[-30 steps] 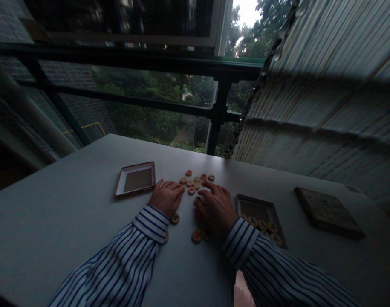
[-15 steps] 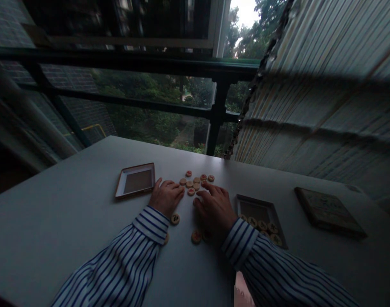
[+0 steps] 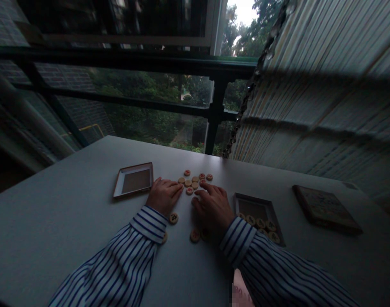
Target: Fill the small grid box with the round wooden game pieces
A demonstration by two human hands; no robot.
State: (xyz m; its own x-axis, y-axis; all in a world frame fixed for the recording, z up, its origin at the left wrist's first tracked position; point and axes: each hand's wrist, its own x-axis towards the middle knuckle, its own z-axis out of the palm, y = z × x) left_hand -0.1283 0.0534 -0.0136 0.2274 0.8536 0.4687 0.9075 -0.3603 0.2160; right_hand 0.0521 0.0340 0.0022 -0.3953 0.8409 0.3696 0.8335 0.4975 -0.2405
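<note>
Round wooden Chinese chess pieces (image 3: 188, 183) lie in a loose cluster at the middle of the table, some face down, some showing red characters. My left hand (image 3: 164, 195) rests flat at the cluster's left side, fingers stretched out with the tips by the pieces. From the right, my right hand (image 3: 214, 204) reaches over the table with its fingers apart and bent, one fingertip at a red-marked piece (image 3: 203, 182). Between my wrists lie a black-marked piece (image 3: 173, 218) and a red-marked piece (image 3: 195, 235). Another piece is partly hidden by my left cuff.
An open shallow box part (image 3: 134, 181) stands left of my left hand. Right of my right hand, a tray (image 3: 252, 208) holds several black-marked pieces in rows, partly covered by my sleeve. Farther right lies a flat box (image 3: 325, 209). A railing (image 3: 134, 102) and window are beyond the table.
The whole view has shifted slightly. Both hands and the pieces stay almost in place.
</note>
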